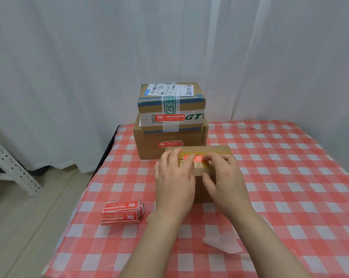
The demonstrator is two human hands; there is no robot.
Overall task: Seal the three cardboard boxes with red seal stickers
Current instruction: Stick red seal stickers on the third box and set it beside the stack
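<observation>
A small brown cardboard box [219, 150] sits on the checked table in front of me with a red seal sticker [197, 158] across its top seam. My left hand [174, 177] lies flat on the box's left part, fingers straight, fingertips at the sticker's left end. My right hand [223, 177] presses on the sticker's right part with bent fingers and its thumb down the box's front. Behind stand two stacked boxes: a taped upper box [170, 105] with a red sticker [169, 117] and a larger lower box [149, 145] with a red sticker [170, 144].
A bundle of red stickers [122, 212] lies at the near left on the red-and-white checked tablecloth [290, 187]. A peeled translucent backing paper [222, 242] lies near my right forearm. A white metal rack leg [11, 167] stands on the floor left; white curtains hang behind.
</observation>
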